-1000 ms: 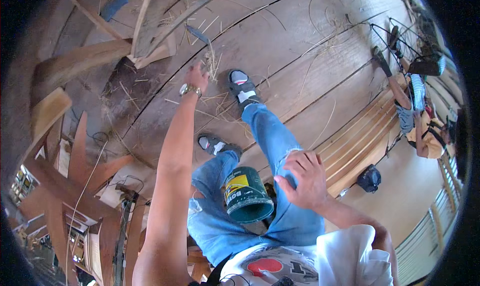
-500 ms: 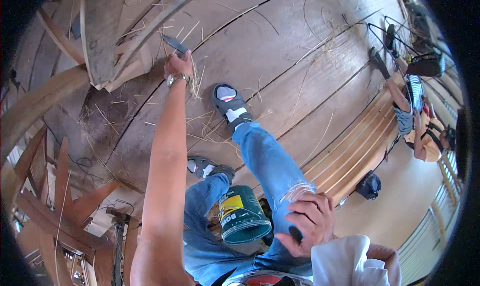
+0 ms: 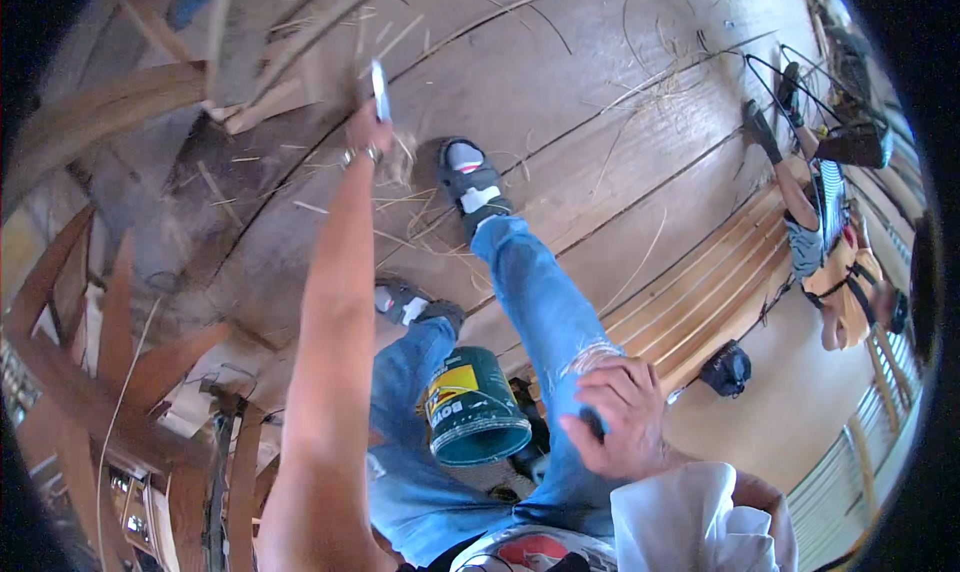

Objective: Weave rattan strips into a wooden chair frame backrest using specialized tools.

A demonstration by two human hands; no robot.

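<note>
My left hand [image 3: 369,132], with a wristwatch [image 3: 361,156], is closed around a knife [image 3: 380,90] whose blade points away from me over the wooden floor. The hand is slightly blurred. Beside the wrist is a small pale tuft of fibres [image 3: 402,159]; I cannot tell whether the hand touches it. My right hand [image 3: 622,415] rests on my right knee, thumb apart from the loosely bent fingers. A dark patch shows between thumb and fingers, too unclear to name. Between my legs, a dark green bucket [image 3: 478,412] with a yellow label lies tilted, its mouth toward me.
Curved wooden pieces [image 3: 110,102] rise at the left. Pale thin strips [image 3: 215,192] litter the floor [image 3: 570,102]. At right are a slatted wooden bench [image 3: 690,292], a dark cap [image 3: 726,368] and a seated person [image 3: 840,262] beside a black-framed chair [image 3: 850,142].
My left hand has shifted slightly to the right, and the knife blade has swung from pointing left to nearly straight ahead. My right hand stays on the knee. The whole view has shifted slightly.
</note>
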